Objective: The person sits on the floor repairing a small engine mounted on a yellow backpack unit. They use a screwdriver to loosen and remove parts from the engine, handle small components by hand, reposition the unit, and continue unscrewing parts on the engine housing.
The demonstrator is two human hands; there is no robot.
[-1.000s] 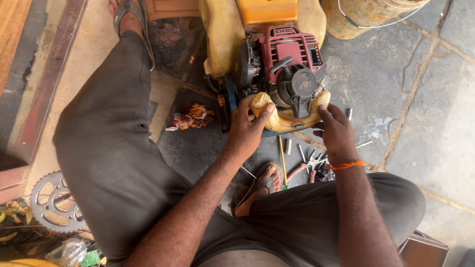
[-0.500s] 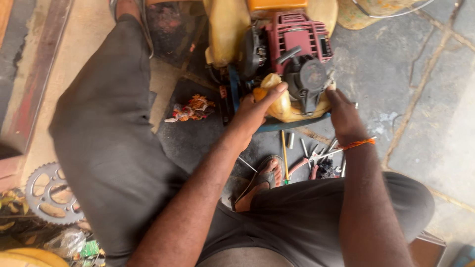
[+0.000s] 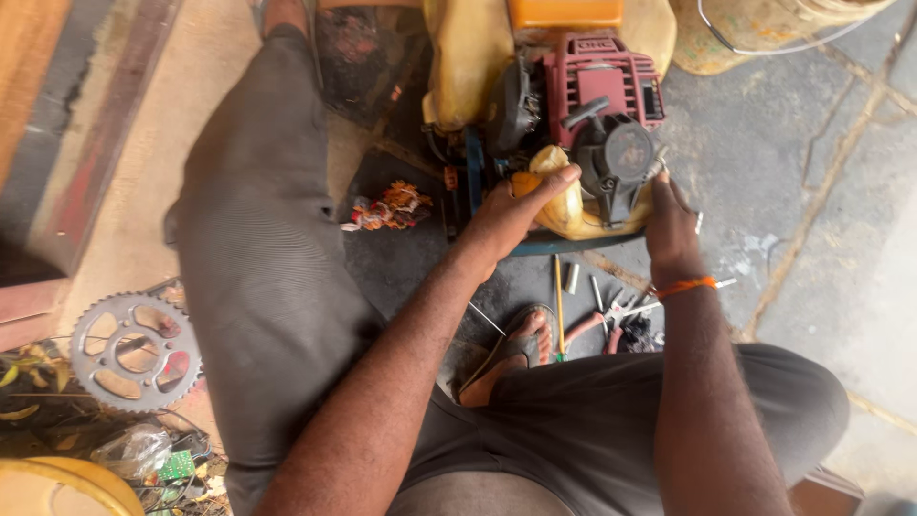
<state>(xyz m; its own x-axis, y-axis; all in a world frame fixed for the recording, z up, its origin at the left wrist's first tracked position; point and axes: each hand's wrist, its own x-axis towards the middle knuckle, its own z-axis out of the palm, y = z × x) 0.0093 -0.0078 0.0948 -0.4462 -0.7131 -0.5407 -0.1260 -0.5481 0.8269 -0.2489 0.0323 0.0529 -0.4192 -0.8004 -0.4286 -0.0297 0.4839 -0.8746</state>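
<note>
1. Small red-and-black petrol engine (image 3: 602, 115) is being steadied; its yellowish plastic fuel tank (image 3: 564, 205) is being gripped by left hand (image 3: 511, 215).
2. Right hand (image 3: 669, 215) is being pressed against black round recoil cover (image 3: 616, 158) just above it, grip unclear.
3. Loose metal bolts and pliers (image 3: 611, 306) are lying below right hand; reassembly is judged unfinished.

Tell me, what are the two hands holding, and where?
Both grip the small engine's yellowish tank: the left hand at its left end, thumb on top, the right hand at its right end.

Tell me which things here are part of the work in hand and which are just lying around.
In hand: left hand, right hand, engine, yellow tank.
Lying about: sprocket, pliers, screwdriver, rag.
</note>
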